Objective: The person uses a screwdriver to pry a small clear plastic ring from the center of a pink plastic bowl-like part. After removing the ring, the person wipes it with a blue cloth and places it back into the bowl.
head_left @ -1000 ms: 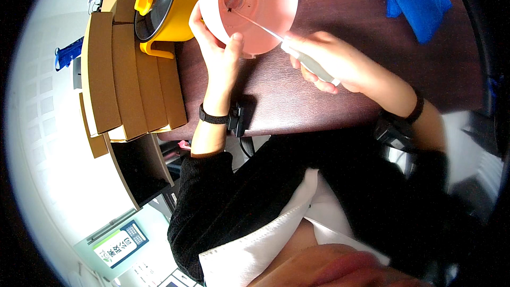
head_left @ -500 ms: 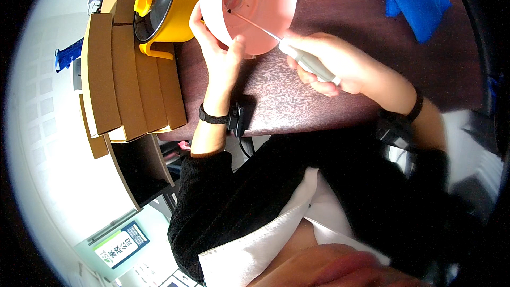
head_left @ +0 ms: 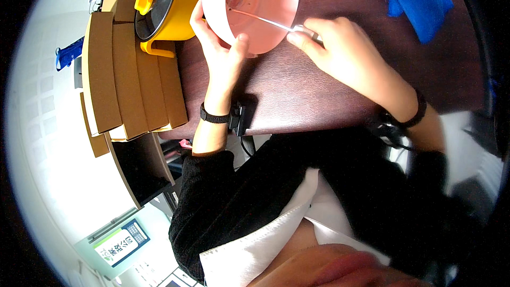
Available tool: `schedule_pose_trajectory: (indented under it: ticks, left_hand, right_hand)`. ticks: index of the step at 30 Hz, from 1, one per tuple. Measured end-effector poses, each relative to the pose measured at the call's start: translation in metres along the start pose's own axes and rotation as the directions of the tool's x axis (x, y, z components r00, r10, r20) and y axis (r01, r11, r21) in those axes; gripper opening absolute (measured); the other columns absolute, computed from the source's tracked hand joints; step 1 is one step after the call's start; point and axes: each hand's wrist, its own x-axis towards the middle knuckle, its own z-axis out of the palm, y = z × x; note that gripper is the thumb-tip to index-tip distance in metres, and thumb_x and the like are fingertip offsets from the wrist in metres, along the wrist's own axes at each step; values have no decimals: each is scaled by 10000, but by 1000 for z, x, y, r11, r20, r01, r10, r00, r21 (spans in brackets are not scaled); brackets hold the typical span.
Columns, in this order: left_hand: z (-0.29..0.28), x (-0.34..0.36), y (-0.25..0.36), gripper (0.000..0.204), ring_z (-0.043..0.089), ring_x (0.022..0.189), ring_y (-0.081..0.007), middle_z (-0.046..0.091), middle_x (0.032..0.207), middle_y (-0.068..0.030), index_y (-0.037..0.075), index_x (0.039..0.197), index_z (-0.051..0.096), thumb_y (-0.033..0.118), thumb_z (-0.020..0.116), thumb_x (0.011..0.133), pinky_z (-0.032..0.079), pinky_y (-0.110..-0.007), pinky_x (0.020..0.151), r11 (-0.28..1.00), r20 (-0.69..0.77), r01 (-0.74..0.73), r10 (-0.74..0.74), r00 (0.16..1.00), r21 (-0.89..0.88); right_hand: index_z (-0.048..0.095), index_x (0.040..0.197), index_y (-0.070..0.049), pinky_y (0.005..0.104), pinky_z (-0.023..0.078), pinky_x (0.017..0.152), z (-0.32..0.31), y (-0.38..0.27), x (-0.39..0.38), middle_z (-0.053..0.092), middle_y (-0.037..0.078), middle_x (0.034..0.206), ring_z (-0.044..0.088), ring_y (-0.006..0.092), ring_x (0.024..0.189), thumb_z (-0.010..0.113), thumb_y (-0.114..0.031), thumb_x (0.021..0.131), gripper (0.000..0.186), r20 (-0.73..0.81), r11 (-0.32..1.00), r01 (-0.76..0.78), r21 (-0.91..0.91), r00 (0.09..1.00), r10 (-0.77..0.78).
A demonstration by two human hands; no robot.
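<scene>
Listener: What are the hands doing?

Operator: In my head-camera feed, the person's left hand [head_left: 220, 56] is curled around the lower left edge of a pink bowl [head_left: 276, 0] at the top centre of the frame. The thumb lies by the rim; some fingers are hidden behind the wall. The right hand [head_left: 348, 56], right of centre, is wrapped around the handle of a screwdriver [head_left: 267, 20], its thumb along the grip; I cannot see all the fingers beneath.

Listener: Where does the screwdriver point?

Operator: Its thin shaft slants up and left into the bowl, the tip near a round greyish disc in the floor. I cannot tell whether it sits in a hole.

Listener: Any writing?

Operator: At lower left I see a white, green and dark blue label [head_left: 122, 242] on a pale green panel [head_left: 93, 258]. Large dark characters run along it on a slant; the lines of print below are too small to read.

Listener: And around the bowl?

Operator: A dark reddish-brown tabletop [head_left: 297, 93] lies beneath. At upper left, a yellow pot [head_left: 186, 13] tilts beside brown cardboard boxes [head_left: 125, 74]. A blue cloth [head_left: 417, 0] lies crumpled at upper right.
</scene>
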Motion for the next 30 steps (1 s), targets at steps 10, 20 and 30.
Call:
schedule_pose_trajectory:
  ticks: [10, 20, 30]
  left_hand:
    - [-2, 0, -6, 842, 354, 1203, -238, 336, 1272, -138, 50, 1341, 177, 355, 666, 728, 318, -395, 997, 999, -19, 26, -27, 999, -30]
    - [-5, 2, -5, 884, 354, 1211, -251, 333, 1284, -146, 44, 1344, 179, 393, 679, 704, 311, -398, 1006, 999, -68, 17, -20, 997, -39]
    - [-19, 10, -6, 1002, 392, 1178, -290, 356, 1249, -214, 17, 1339, 164, 346, 753, 598, 332, -414, 986, 922, -50, -292, 314, 948, 253]
  right_hand:
    - [524, 757, -9, 234, 299, 253, 6, 0, 2, 419, 11, 458, 409, 85, 286, 431, -481, 909, 504, 455, 535, -505, 677, 859, 234]
    - [556, 735, 12, 327, 389, 347, -1, 13, 11, 505, 122, 505, 498, 211, 360, 475, -445, 895, 492, 164, 753, -298, 586, 954, 251]
    - [595, 713, 5, 444, 456, 558, -7, 16, 1, 556, 222, 610, 588, 379, 592, 549, -376, 854, 409, 205, 990, -133, 39, 971, 123]
